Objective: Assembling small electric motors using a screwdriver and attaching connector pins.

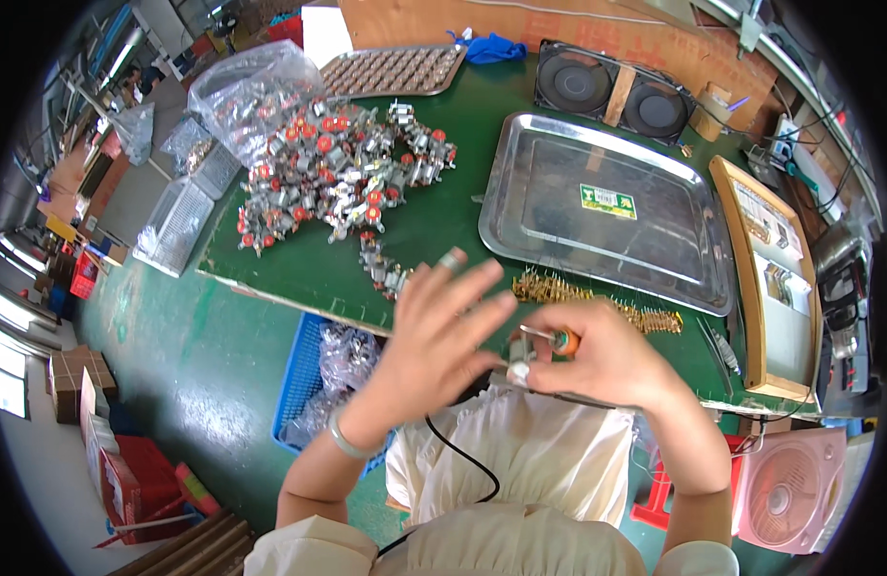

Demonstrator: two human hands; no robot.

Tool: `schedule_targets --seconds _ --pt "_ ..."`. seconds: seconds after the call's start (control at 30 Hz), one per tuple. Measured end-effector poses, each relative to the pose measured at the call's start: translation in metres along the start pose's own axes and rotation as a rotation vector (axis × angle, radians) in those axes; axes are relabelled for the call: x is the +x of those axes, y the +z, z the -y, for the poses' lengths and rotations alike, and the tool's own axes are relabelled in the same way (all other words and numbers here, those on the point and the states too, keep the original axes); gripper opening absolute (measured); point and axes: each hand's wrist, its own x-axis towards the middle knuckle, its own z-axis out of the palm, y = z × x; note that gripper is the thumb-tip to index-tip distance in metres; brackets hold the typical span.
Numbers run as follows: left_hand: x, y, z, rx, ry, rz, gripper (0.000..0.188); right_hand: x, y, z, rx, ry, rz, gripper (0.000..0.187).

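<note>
Small silver part (518, 371) with white end, held above the counter (434, 230) edge.
Right hand (597, 360) fingers clench it and an orange-handled tool (557, 339); left hand (441, 331) fingers spread, touching it.

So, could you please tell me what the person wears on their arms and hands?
Bare forearms; short cream sleeves at the shoulders. The left hand has a grey finger cot on one fingertip and a pale bangle at the wrist. The right hand wears nothing visible.
</note>
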Motion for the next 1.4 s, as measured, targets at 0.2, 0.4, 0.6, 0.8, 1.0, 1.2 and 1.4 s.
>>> schedule_targets --seconds 0.2,0.4,0.6,0.8,1.0,1.2,1.4 --pt "0.006 0.011 -0.026 -0.447 0.117 0.033 0.031 -0.033 0.014 -0.009 0.724 0.199 0.009 0.028" --pt "0.008 0.026 -0.052 -0.792 -0.215 -0.089 0.023 -0.055 0.017 -0.007 0.640 -0.016 -0.383 0.027" --pt "0.017 0.038 -0.055 -1.170 -0.453 0.086 0.029 -0.068 0.005 -0.021 -0.005 -0.309 -0.519 0.028" --pt "0.036 0.058 -0.063 -0.634 -0.155 -0.010 0.027 -0.079 0.008 -0.032 -0.517 -0.324 -0.723 0.035" --pt "0.039 0.081 -0.073 -0.502 -0.057 -0.132 0.027 -0.091 0.001 -0.040 -0.490 -0.206 -0.705 0.038" --pt "0.037 0.090 -0.073 -0.711 -0.238 0.001 0.024 -0.098 -0.012 -0.049 -0.520 -0.168 -0.541 0.036" --pt "0.042 0.086 -0.074 -0.891 -0.353 0.115 0.024 -0.100 -0.021 -0.048 -0.496 -0.222 -0.530 0.035"
